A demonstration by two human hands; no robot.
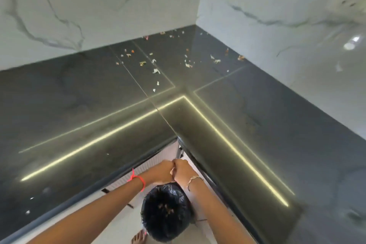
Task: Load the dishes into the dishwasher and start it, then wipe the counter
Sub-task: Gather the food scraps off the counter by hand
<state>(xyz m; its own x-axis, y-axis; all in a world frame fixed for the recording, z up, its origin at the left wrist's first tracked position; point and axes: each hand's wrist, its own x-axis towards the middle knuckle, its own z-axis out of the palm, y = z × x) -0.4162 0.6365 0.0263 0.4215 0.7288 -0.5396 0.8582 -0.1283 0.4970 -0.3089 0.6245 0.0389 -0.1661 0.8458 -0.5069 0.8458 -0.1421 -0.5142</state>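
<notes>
While the left hand point(164, 171) and right hand point(183, 170) meet above the bin point(151, 205), fingers curled, contents untellable | scraps point(156, 71): loose, counter point(79, 105) far corner | judged light, flaky; stone slick | sweep edgeward, not pinch.

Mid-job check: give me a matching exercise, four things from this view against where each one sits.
Things
1. scattered pale food scraps
2. round bin lined with a black plastic bag
3. red thread wristband
4. thin gold-coloured metal bracelet

Places
A. on the right wrist
B. on the glossy dark stone counter, toward the back corner
C. on the left wrist
D. on the floor, below the left hand and right hand

Pairs: 1-B, 2-D, 3-C, 4-A
</notes>
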